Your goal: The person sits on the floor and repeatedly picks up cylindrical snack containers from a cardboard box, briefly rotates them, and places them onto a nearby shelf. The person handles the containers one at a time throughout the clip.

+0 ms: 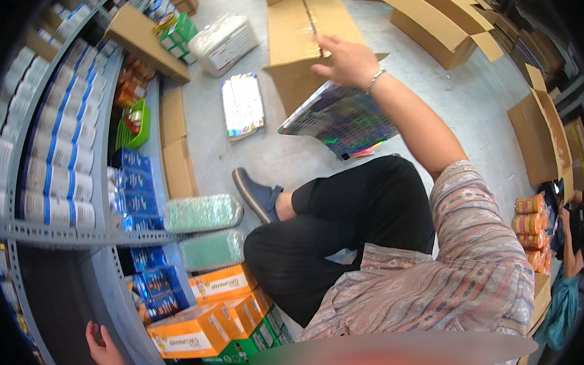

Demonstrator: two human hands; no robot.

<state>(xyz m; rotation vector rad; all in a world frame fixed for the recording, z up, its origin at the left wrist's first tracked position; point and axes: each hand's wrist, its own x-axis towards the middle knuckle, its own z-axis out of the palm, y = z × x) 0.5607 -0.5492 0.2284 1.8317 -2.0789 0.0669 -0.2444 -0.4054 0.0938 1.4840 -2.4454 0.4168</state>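
My right hand (346, 64) is open, its fingers spread over the front flap of a brown cardboard box (313, 19) with a taped top; whether it touches the box is unclear. Below it a dark, shiny, multicoloured flat package (332, 124) leans by the box. My left hand (101, 344) is open with loosely curved fingers, at the lower left in front of a dark shelf compartment (57, 294), holding nothing that I can see. Beside it are orange cartons (188, 327), blue packs (155, 289) and pale green wrapped packs (202, 213).
A metal shelf (53, 231) with several white cylinders (60, 168) lines the left. A white wrapped bale (222, 44) and a glossy stack (242, 104) lie on the floor. Open cartons (433, 33) and orange rolls (530, 223) are at right, where another person's arm (569, 240) shows.
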